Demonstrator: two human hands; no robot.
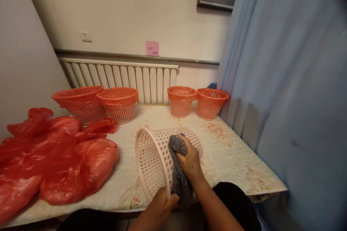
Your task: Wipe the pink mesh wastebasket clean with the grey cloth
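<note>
A pale pink plastic mesh basket (151,158) lies tipped on its side near the table's front edge, its open mouth facing left. My left hand (162,204) grips the basket's rim at the bottom, thumb over the edge. My right hand (189,160) is closed on a grey cloth (177,173) and presses it against the basket's outer wall. The cloth hangs down between my two hands.
Crumpled red plastic bags (54,158) are heaped on the left of the table (230,155). Several baskets lined with red bags (119,103) stand along the back by a white radiator (121,77). A blue curtain (292,97) hangs at the right.
</note>
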